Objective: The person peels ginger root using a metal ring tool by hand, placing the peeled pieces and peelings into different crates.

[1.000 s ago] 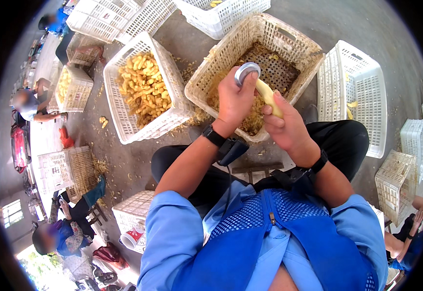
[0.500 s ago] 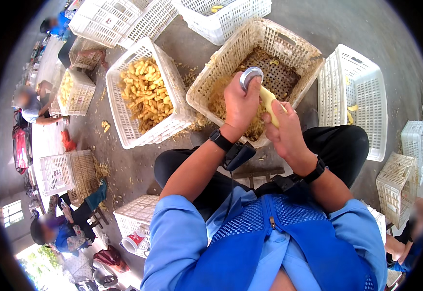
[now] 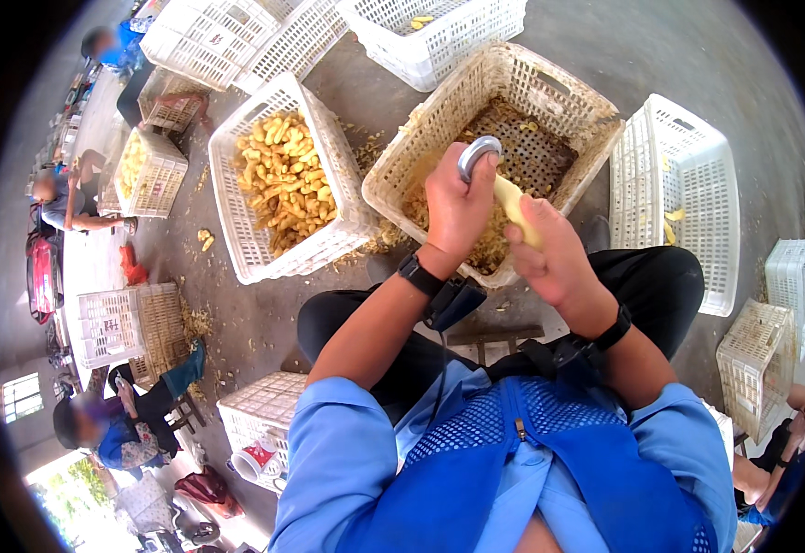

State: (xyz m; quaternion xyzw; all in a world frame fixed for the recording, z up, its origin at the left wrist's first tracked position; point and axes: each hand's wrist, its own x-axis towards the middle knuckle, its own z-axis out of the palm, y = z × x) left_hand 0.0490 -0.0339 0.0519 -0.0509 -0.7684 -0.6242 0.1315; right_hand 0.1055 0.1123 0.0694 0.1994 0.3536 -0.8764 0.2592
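Observation:
In my left hand (image 3: 458,203) is a peeler with a rounded silver metal end (image 3: 476,153) showing above the thumb. My right hand (image 3: 557,251) is wrapped around a long, pale yellow peeled fruit or root (image 3: 517,208), whose exact kind I cannot make out. Its upper end reaches to the peeler and my left thumb. Both hands are over a stained white plastic crate (image 3: 391,189), which holds peel shavings (image 3: 487,241) at its near side. My left fingers hide where the blade meets the piece.
To the left, a white crate (image 3: 224,184) holds many yellow-brown pieces (image 3: 283,175). At right, another white crate (image 3: 718,184) has a few yellow pieces. More crates stand beyond. Peel scraps litter the concrete floor (image 3: 236,336). Several people sit at the left and right edges.
Both hands have shifted slightly down in the picture, still holding the peeler and the yellow piece. The crates appear a little lower and farther right, as the view has moved.

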